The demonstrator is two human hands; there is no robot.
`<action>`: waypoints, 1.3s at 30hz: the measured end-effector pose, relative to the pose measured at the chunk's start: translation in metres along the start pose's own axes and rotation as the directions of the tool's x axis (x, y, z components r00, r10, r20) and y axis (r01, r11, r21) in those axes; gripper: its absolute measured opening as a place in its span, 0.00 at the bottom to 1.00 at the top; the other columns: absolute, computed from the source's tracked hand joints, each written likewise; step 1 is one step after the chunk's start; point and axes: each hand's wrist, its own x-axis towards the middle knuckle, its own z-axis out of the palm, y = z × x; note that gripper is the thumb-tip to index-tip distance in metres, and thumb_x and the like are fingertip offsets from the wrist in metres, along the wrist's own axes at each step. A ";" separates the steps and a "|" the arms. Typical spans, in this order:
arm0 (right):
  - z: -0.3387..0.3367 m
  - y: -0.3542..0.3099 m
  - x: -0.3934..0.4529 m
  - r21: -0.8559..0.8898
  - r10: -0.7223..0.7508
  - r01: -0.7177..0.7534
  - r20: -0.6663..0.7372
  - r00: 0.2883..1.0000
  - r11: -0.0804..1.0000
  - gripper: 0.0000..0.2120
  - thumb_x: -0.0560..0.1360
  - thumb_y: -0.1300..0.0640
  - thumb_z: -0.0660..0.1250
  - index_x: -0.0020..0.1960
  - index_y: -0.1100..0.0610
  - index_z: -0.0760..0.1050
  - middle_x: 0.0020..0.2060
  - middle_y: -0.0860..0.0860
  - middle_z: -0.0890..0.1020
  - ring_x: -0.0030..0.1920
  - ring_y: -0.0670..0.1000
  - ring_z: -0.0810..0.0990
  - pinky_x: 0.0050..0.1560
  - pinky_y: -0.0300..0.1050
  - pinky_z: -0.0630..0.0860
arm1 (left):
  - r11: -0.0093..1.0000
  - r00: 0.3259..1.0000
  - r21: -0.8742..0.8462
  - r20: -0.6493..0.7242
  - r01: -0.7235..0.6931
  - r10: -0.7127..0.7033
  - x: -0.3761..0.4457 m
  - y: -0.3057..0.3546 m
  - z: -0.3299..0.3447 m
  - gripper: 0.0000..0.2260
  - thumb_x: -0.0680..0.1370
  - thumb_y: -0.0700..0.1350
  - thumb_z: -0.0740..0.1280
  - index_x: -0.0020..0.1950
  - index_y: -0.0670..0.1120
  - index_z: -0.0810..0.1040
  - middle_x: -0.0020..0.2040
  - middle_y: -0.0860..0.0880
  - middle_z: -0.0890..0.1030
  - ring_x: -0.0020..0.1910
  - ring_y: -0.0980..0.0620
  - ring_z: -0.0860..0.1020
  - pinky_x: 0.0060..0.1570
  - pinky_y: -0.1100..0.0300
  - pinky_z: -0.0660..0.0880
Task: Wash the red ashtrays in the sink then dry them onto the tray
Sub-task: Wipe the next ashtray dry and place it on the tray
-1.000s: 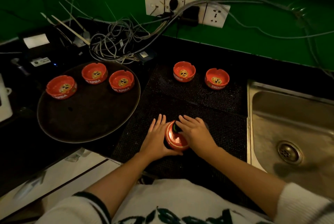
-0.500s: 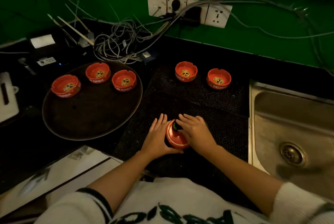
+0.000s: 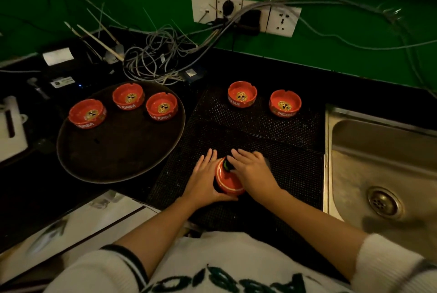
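"SINGARAJA" on mat ashtray [image 3: 285,103]; "RIMBA" on tray ashtray [image 3: 161,106]

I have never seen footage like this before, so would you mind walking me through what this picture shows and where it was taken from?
There is no machine here. A person wears one wide-angle camera on the head, looking forward and down, so the two bare arms at the bottom are their own.

The left hand steadies a red ashtray tipped on its side, thumb curled under it. The right hand presses something dark, perhaps a cloth, against it; I cannot tell exactly what.

They work over a black mesh mat, where two more ashtrays stand upright at the far edge. To the left, a round dark tray carries three ashtrays. A steel sink lies to the right. Behind, tangled cables run to wall sockets.
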 end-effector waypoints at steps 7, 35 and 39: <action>0.000 -0.009 -0.043 0.083 -0.217 0.223 -0.082 0.973 0.971 0.19 0.75 0.48 0.59 0.60 0.54 0.80 0.60 0.50 0.81 0.59 0.52 0.80 0.54 0.50 0.75 | 0.999 1.000 0.039 0.018 -0.002 0.001 0.001 -0.003 0.003 0.55 0.59 0.77 0.63 0.78 0.46 0.57 0.80 0.45 0.50 0.79 0.52 0.42 0.76 0.56 0.38; 0.027 0.041 -0.071 0.152 0.480 -0.458 -0.184 0.858 0.876 0.21 0.70 0.63 0.73 0.63 0.57 0.78 0.64 0.54 0.77 0.64 0.56 0.76 0.61 0.56 0.67 | 0.939 0.991 -0.343 -0.111 0.029 -0.072 0.001 0.021 0.007 0.53 0.55 0.68 0.78 0.75 0.56 0.61 0.76 0.58 0.63 0.78 0.58 0.50 0.76 0.47 0.37; 0.030 0.045 -0.074 0.142 0.456 -0.435 -0.199 0.867 0.889 0.22 0.70 0.63 0.73 0.64 0.56 0.77 0.65 0.53 0.77 0.65 0.55 0.75 0.62 0.55 0.66 | 0.832 0.993 -0.552 -0.062 0.052 -0.103 0.006 0.048 0.006 0.47 0.56 0.55 0.83 0.69 0.53 0.64 0.66 0.58 0.70 0.67 0.62 0.69 0.69 0.56 0.68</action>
